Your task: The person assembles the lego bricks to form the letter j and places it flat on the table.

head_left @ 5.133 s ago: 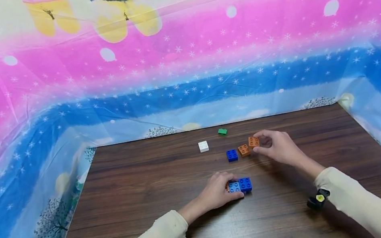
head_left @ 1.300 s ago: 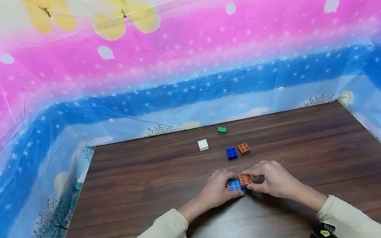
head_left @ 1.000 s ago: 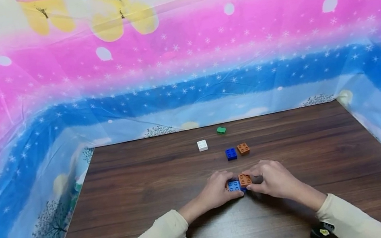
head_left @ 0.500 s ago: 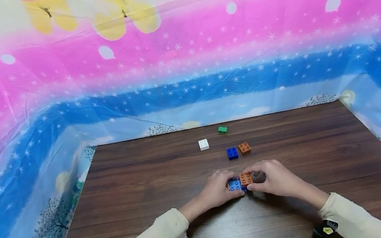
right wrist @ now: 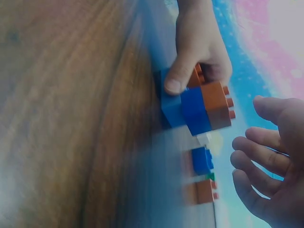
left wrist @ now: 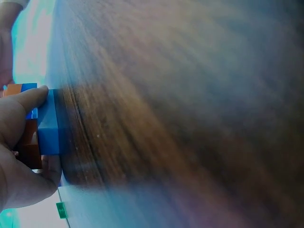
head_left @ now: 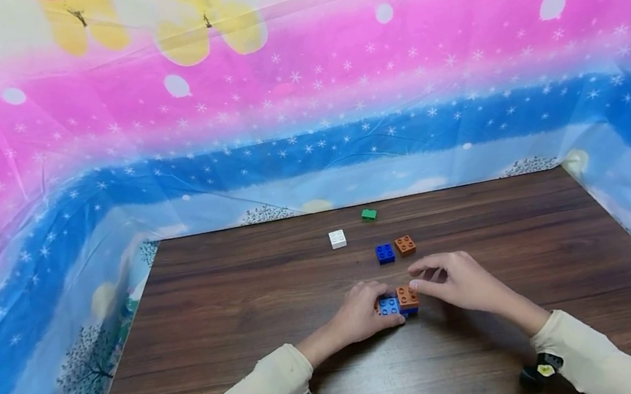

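My left hand [head_left: 355, 317] grips a joined building-block assembly between thumb and fingers on the table. A light blue block [head_left: 389, 306] forms its base. One orange block [left wrist: 31, 148] sits on the part under my left palm, mostly hidden in the head view. At the other end, a dark blue block [right wrist: 194, 108] overhangs the base and carries an orange block [head_left: 407, 296] on top, studs up. My right hand [head_left: 460, 281] hovers just right of that top block, fingers loosely bent and holding nothing; the right wrist view shows a gap between fingers and block.
Beyond the assembly lie a loose dark blue block [head_left: 385, 254] and a loose orange block [head_left: 405, 245] side by side. Farther back are a white block [head_left: 337, 239] and a small green block [head_left: 369, 215]. A patterned cloth [head_left: 314, 187] borders the wooden table [head_left: 231, 283].
The right hand brought one orange block from the back onto the dark blue block, then let go and moved slightly up and right. The left hand kept its grip throughout.
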A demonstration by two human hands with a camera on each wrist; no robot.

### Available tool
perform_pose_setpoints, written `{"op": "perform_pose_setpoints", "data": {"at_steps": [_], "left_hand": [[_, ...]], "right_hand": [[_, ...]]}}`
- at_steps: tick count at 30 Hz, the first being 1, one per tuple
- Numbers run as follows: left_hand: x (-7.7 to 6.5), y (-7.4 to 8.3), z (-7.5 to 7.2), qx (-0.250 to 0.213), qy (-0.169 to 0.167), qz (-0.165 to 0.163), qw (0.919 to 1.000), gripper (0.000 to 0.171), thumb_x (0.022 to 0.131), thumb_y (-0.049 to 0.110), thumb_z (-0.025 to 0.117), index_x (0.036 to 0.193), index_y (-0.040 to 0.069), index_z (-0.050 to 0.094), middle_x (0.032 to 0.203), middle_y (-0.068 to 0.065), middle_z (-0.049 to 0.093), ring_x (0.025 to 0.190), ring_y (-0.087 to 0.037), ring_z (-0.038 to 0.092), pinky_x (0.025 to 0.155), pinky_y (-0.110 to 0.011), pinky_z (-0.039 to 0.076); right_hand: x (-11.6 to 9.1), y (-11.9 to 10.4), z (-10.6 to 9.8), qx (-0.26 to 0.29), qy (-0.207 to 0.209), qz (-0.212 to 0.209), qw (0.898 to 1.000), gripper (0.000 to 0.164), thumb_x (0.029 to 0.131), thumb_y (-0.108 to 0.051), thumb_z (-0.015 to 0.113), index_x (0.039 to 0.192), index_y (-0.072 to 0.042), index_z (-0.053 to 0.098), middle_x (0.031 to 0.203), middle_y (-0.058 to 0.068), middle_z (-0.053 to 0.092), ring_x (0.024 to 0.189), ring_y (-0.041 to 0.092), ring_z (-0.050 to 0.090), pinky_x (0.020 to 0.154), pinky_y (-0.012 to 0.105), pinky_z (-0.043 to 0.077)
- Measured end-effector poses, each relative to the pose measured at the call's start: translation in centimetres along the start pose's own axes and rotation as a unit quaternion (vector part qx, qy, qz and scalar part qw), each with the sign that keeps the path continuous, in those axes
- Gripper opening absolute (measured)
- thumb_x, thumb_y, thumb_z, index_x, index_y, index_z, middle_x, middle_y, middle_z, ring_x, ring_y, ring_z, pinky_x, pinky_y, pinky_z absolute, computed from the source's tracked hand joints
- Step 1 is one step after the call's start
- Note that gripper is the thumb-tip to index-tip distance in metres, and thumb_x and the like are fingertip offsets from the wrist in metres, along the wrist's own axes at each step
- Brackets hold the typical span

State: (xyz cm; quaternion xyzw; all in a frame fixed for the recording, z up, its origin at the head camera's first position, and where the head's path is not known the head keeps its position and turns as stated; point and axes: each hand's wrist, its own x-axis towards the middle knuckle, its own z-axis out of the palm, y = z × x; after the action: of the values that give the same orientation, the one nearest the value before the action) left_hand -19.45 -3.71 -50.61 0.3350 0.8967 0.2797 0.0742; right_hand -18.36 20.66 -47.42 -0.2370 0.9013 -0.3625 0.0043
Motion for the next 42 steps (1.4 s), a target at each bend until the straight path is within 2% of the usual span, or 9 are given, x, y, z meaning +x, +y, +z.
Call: {"op": "perform_pose_setpoints", "data": {"at_steps": [11, 22, 26, 36, 42], "left_hand": [[0.0, 0.1, 0.0, 0.005, 0.002, -0.007, 1.0000, 0.050, 0.087, 0.040, 0.082, 0.126, 0.011, 0.070, 0.119, 0.000, 0.073, 0.107, -0.011, 0.064, 0.098, -0.035, 0.047], [0.0, 0.0, 0.0, 0.003, -0.001, -0.011, 0.9999, 0.050, 0.087, 0.041, 0.081, 0.127, 0.012, 0.070, 0.118, 0.001, 0.073, 0.100, -0.009, 0.061, 0.090, -0.029, 0.046], [-0.1, 0.0, 0.0, 0.000, -0.001, -0.011, 0.9999, 0.050, 0.087, 0.041, 0.081, 0.127, 0.012, 0.070, 0.118, 0.001, 0.073, 0.099, -0.009, 0.061, 0.088, -0.029, 0.046], [-0.1, -0.1, 0.0, 0.000, 0.002, -0.005, 1.0000, 0.048, 0.087, 0.040, 0.082, 0.125, 0.012, 0.071, 0.118, 0.001, 0.073, 0.102, -0.009, 0.062, 0.093, -0.032, 0.046], [-0.1, -0.1, 0.0, 0.001, 0.004, -0.006, 1.0000, 0.048, 0.087, 0.040, 0.082, 0.124, 0.013, 0.071, 0.118, 0.002, 0.073, 0.103, -0.009, 0.061, 0.093, -0.032, 0.046]], "right_hand": [[2.0, 2.2, -1.1, -0.031, 0.042, -0.007, 0.999, 0.036, 0.092, -0.029, 0.078, 0.122, -0.011, 0.073, 0.105, 0.003, 0.076, 0.088, 0.011, 0.069, 0.074, 0.030, 0.056], [3.8, 4.3, -1.1, -0.041, 0.063, -0.006, 0.997, 0.038, 0.090, -0.028, 0.080, 0.123, -0.010, 0.073, 0.104, 0.005, 0.077, 0.091, 0.017, 0.071, 0.076, 0.039, 0.058], [4.4, 5.0, -0.9, -0.043, 0.061, 0.003, 0.997, 0.041, 0.090, -0.031, 0.080, 0.125, -0.011, 0.072, 0.109, 0.006, 0.076, 0.096, 0.020, 0.071, 0.078, 0.041, 0.058], [5.5, 6.3, -0.1, -0.040, 0.040, 0.031, 0.998, 0.047, 0.090, -0.031, 0.080, 0.131, -0.011, 0.068, 0.121, 0.008, 0.072, 0.105, 0.026, 0.069, 0.084, 0.048, 0.055], [6.1, 6.8, 0.4, -0.039, 0.027, 0.041, 0.998, 0.050, 0.090, -0.028, 0.081, 0.134, -0.009, 0.066, 0.121, 0.011, 0.071, 0.107, 0.028, 0.067, 0.087, 0.049, 0.054]]}}
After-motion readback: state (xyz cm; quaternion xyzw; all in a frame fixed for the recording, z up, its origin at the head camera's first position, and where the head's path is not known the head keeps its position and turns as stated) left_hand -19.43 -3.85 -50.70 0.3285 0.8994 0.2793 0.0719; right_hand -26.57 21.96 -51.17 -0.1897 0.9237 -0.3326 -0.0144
